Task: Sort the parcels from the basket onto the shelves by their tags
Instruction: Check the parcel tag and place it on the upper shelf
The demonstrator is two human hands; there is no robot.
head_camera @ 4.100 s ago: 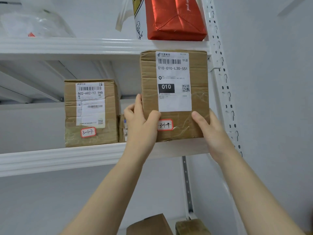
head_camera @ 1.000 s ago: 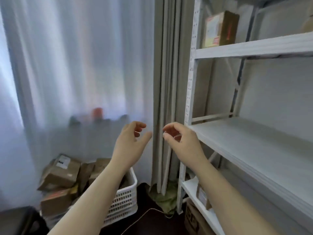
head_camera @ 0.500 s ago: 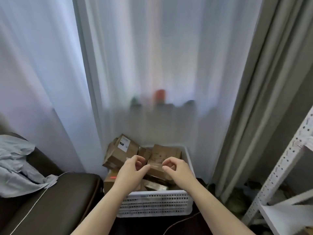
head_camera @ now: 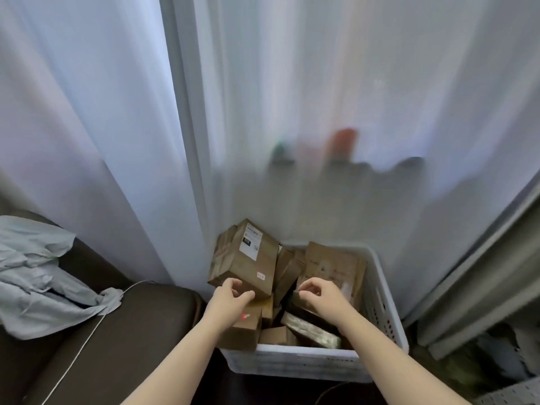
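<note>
A white perforated basket [head_camera: 382, 325] stands on the floor below the curtain, piled with several brown cardboard parcels. The topmost parcel [head_camera: 248, 258] leans over the basket's left side and bears a white label and a small tag. A flat brown parcel [head_camera: 336, 267] stands at the back right. My left hand [head_camera: 230, 299] hovers at the near edge of the leaning parcel, fingers loosely curled and holding nothing. My right hand [head_camera: 318, 296] hangs over the parcels in the middle with curled fingers, also holding nothing.
A dark brown sofa [head_camera: 122, 331] with a crumpled grey cloth [head_camera: 38, 273] and a white cable [head_camera: 79, 352] fills the left. White curtains [head_camera: 263, 112] hang behind the basket. A grey drape [head_camera: 482, 258] and a corner of the white shelf rack [head_camera: 520, 394] stand at right.
The view turned from the shelves down to the basket. Both hands, which held a box on the shelf earlier, now reach empty over the parcels, closer than half a second ago.
</note>
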